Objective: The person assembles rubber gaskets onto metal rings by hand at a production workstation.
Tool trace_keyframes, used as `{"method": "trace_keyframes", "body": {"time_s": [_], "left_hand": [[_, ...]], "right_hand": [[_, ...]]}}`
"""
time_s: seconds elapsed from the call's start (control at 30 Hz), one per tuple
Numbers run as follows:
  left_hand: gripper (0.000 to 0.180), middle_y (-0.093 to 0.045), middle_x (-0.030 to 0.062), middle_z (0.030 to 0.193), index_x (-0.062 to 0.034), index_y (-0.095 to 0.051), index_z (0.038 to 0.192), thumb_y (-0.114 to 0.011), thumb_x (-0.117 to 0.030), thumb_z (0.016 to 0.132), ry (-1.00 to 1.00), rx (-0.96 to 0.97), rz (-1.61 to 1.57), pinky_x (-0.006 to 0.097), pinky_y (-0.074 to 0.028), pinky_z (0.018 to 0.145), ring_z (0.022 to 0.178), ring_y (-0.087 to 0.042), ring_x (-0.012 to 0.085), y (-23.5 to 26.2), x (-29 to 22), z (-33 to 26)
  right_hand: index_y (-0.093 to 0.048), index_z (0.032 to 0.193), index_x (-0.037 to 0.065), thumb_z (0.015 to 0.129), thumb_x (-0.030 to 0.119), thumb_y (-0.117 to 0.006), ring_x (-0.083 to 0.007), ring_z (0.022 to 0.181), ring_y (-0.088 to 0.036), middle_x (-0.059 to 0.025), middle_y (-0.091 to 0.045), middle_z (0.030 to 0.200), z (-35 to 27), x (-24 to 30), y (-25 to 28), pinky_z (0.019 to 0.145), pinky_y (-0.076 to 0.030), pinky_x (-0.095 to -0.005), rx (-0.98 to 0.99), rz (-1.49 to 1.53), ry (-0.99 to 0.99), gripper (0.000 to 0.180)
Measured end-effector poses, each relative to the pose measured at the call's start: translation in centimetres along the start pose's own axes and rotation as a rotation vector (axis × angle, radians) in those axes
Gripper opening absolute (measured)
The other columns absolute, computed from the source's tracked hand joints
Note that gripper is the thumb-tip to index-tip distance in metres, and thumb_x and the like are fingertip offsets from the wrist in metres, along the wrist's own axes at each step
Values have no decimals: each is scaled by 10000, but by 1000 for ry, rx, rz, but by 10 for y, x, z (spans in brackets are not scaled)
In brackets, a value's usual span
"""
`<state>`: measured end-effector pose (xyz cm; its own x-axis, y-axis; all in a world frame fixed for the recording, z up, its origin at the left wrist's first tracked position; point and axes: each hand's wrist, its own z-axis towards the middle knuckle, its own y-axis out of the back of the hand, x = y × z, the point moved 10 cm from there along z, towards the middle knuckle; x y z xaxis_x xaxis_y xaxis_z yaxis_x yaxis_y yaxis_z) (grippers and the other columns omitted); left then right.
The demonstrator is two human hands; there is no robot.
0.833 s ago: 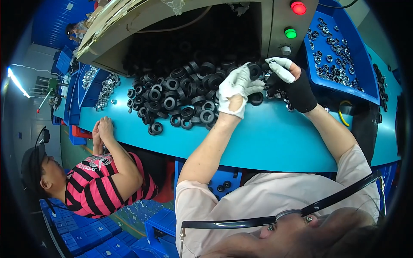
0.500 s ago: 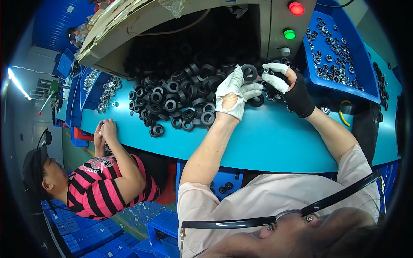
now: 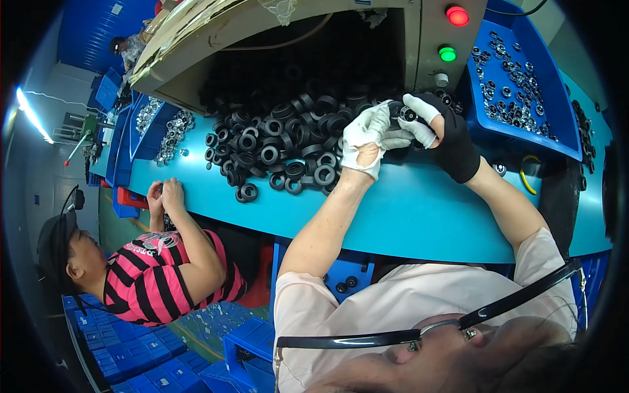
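Clear plastic bag [image 3: 280, 9] hung crumpled at top centre, over machine opening. Small pale rectangular label [image 3: 115, 9] sat on blue wall, upper left. No screens showed. Print on striped shirt [image 3: 152, 243] too small to make out.

Your left hand [image 3: 367, 141] wears a white cloth glove, worn through at the palm; your right hand [image 3: 445, 134] a black matt one. The black rings [image 3: 275, 150] look like dull rubber. The worktop [image 3: 406, 216] is smooth, slightly glossy turquoise.
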<state>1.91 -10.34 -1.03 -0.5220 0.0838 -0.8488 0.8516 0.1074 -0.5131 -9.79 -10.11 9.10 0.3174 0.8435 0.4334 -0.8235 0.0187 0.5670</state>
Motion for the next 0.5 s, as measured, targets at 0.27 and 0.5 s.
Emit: {"method": "trace_keyframes", "body": {"time_s": [0.27,0.5], "left_hand": [[263,-638,98,839,13,-601,1043,-584,-209,904,-118,-41,51,307,-551,575,707,-641,196,3,-5,-1],[338,-640,143,860,86,-531,1048,-676,-127,830,-139,39,90,288,-533,654,745,-642,186,-4,-18,-7]], "right_hand": [[-566,1204,56,745,-54,-649,-305,890,-630,-167,-625,1033,4,14,-14,754,-503,-329,61,-77,107,479],[-535,1239,26,806,-2,-627,-239,1034,-589,-142,-595,1173,-3,-2,-23,866,-457,-306,137,205,-83,444]]}}
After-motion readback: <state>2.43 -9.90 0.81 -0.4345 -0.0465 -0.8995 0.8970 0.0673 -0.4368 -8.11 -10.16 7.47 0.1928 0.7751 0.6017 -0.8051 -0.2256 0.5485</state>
